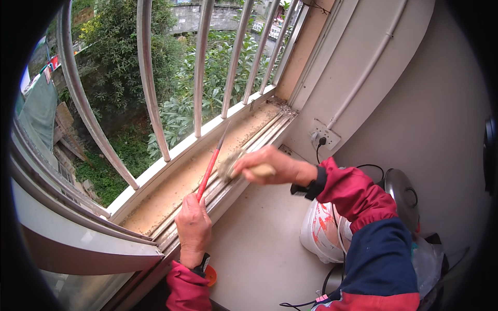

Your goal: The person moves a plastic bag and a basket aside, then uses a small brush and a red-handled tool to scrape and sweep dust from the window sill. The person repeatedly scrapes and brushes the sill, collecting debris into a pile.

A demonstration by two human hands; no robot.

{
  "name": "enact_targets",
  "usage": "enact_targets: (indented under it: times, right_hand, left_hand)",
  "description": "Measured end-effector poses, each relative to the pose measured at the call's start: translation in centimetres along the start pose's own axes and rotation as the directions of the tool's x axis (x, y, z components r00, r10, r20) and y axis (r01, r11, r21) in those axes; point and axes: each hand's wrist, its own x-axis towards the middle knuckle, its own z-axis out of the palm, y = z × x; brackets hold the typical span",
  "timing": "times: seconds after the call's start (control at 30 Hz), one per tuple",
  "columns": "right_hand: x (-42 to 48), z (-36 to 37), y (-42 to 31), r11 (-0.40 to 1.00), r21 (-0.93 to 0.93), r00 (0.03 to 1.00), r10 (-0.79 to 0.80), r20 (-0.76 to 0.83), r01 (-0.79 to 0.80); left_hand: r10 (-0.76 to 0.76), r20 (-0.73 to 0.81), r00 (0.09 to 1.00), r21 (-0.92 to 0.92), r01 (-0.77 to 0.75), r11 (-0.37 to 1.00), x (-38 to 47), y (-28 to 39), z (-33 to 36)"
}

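Observation:
My left hand [193, 221] is closed around the red handle of a slim pointed tool [210, 171], whose dark tip points up over the dirty outer sill [171, 194]. To its right, my right hand [266, 167] grips a brush with a pale wooden handle [263, 170]; its greyish bristles [230, 165] are blurred and lie over the window track [218, 184]. Whether the bristles touch the track cannot be told. Grit and debris [282, 104] sit at the far corner of the track.
Metal bars [198, 77] stand along the window's outer side. A wall socket with a plug [323, 140], a white plastic bag [319, 233], a pot lid [400, 194] and cables are on the right. An orange round object [210, 275] lies by my left wrist.

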Motion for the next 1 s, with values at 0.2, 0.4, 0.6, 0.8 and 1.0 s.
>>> enact_targets:
  times: [0.2, 0.4, 0.6, 0.8, 1.0]
  right_hand:
    - [1.2, -7.0, 3.8, 0.644, -0.655, 0.910, 0.373, -0.182, -0.395]
    - [1.3, 2.1, -3.0, 0.992, 0.074, 0.989, 0.108, -0.097, -0.101]
    - [1.8, 0.7, -3.4, 0.984, -0.168, 0.997, 0.046, -0.069, -0.058]
    - [3.3, -1.7, -3.5, 0.953, -0.284, 0.984, 0.056, -0.170, -0.103]
    - [1.6, 6.5, -9.5, 0.989, 0.140, 0.997, 0.046, -0.062, -0.036]
  left_hand:
    - [-0.040, -0.048, 0.998, -0.099, 0.035, 0.994, -0.2, -0.3, -0.4]
    - [-0.076, -0.114, 0.991, -0.199, 0.052, 0.979, -0.2, 0.0, -0.6]
    - [-0.153, -0.104, 0.983, -0.286, 0.118, 0.951, -4.5, 1.1, -4.9]
    - [-0.113, -0.154, 0.982, -0.310, 0.061, 0.949, -7.3, 2.5, -7.9]
    - [-0.088, -0.159, 0.983, -0.369, 0.023, 0.929, -9.1, 3.7, -9.1]
